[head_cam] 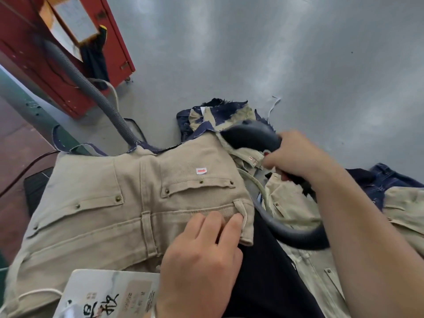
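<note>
Khaki trousers (128, 203) lie spread before me, back side up, with riveted pocket flaps and a small white sticker with a red arrow (201, 171). My left hand (206, 253) rests on the waistband by a belt loop, fingers fairly straight and pressing the cloth. My right hand (296, 154) grips the handle of a dark hand-held steamer or suction head (250, 135), held over the right edge of the trousers. A dark ribbed hose (296, 235) runs from it under my right forearm.
More khaki and dark blue denim garments (220, 115) lie piled behind and to the right (399, 203). A grey corrugated hose (87, 86) runs up left to a red cabinet (34, 65). A printed white bag (105, 297) lies near my left wrist. Grey floor (275, 53) beyond.
</note>
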`<state>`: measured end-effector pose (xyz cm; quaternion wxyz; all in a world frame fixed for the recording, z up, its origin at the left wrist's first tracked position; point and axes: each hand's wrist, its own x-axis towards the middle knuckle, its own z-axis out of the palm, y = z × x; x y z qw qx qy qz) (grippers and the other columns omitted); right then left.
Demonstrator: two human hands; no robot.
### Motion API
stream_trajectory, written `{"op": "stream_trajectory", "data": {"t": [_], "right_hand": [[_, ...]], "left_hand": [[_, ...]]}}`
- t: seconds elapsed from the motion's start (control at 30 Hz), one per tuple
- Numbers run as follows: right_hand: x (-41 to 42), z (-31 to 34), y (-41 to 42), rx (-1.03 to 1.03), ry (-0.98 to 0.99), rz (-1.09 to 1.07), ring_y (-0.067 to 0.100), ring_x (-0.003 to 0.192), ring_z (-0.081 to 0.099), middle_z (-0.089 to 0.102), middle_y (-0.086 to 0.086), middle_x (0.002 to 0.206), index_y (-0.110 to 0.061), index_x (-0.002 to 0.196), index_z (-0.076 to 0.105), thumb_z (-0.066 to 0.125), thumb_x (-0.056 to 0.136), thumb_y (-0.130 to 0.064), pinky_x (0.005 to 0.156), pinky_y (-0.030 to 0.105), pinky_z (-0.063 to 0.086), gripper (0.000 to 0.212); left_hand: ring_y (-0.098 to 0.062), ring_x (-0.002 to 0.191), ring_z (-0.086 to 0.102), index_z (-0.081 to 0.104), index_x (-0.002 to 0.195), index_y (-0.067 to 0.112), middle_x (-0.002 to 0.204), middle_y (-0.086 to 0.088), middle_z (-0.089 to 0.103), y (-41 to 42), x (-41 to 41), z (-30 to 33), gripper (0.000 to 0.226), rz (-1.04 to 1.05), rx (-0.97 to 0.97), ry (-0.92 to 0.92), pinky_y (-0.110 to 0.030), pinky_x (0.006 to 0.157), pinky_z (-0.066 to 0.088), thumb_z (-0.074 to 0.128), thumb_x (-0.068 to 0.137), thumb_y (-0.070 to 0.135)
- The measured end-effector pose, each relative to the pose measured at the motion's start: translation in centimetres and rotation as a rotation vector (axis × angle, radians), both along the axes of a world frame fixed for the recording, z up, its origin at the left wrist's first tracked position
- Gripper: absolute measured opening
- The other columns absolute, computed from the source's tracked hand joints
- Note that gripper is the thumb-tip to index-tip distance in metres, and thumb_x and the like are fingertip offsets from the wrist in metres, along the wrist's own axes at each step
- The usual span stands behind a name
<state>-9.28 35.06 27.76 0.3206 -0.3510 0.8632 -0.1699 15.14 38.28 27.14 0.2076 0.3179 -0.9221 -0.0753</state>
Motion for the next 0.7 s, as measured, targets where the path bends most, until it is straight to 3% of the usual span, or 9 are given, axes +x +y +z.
{"op": "stream_trajectory", "data": {"t": [0.2, 0.37, 0.47, 0.53, 0.7], "right_hand": [[-4.0, 2.2, 1.5, -0.146, -0.063, -0.207, 0.017, 0.031, 0.052, 0.056, 0.003, 0.039, -0.006, 0.085, 0.059, 0.068, 0.074, 0.003, 0.034, 0.024, 0.044, 0.017], [-0.3, 5.6, 7.6, -0.079, -0.017, 0.028, 0.016, 0.030, 0.052, 0.061, 0.007, 0.042, -0.014, 0.071, 0.060, 0.071, 0.070, -0.012, 0.032, 0.021, 0.038, 0.012], [2.6, 4.8, 8.6, 0.019, -0.015, 0.188, 0.007, 0.028, 0.049, 0.060, -0.007, 0.042, -0.019, 0.073, 0.061, 0.072, 0.071, -0.018, 0.031, 0.017, 0.032, 0.012], [3.3, 3.9, 7.6, 0.020, 0.010, 0.196, 0.006, 0.031, 0.051, 0.058, -0.010, 0.043, -0.020, 0.075, 0.060, 0.072, 0.072, -0.019, 0.033, 0.015, 0.033, 0.012], [1.6, 1.2, 1.9, 0.035, 0.055, 0.099, 0.015, 0.036, 0.057, 0.061, 0.002, 0.054, -0.016, 0.089, 0.061, 0.070, 0.076, -0.012, 0.038, 0.021, 0.040, 0.016]], "left_hand": [[-0.019, 0.059, 0.055, 0.075, 0.097, 0.019, 0.070, 0.001, 0.059, 0.1, 0.4, 0.1, 0.029, 0.014, 0.001, 0.015, -0.031, 0.047, 0.049, 0.056, 0.077, 0.014], [-0.019, 0.057, 0.052, 0.075, 0.097, 0.017, 0.069, 0.001, 0.058, 0.0, 0.4, -0.1, 0.029, -0.009, -0.002, 0.029, -0.031, 0.048, 0.048, 0.054, 0.077, 0.014], [-0.020, 0.058, 0.052, 0.075, 0.098, 0.017, 0.071, 0.000, 0.058, -0.1, 0.4, -0.2, 0.028, -0.023, 0.008, 0.034, -0.032, 0.053, 0.048, 0.054, 0.079, 0.016], [-0.021, 0.060, 0.054, 0.075, 0.098, 0.016, 0.071, 0.000, 0.059, -0.1, 0.4, -0.4, 0.028, -0.045, 0.016, 0.045, -0.033, 0.055, 0.049, 0.054, 0.079, 0.015], [-0.019, 0.059, 0.054, 0.075, 0.095, 0.018, 0.069, 0.002, 0.057, 0.1, 0.8, 0.2, 0.028, -0.099, 0.080, 0.056, -0.031, 0.054, 0.049, 0.055, 0.076, 0.014]]}}
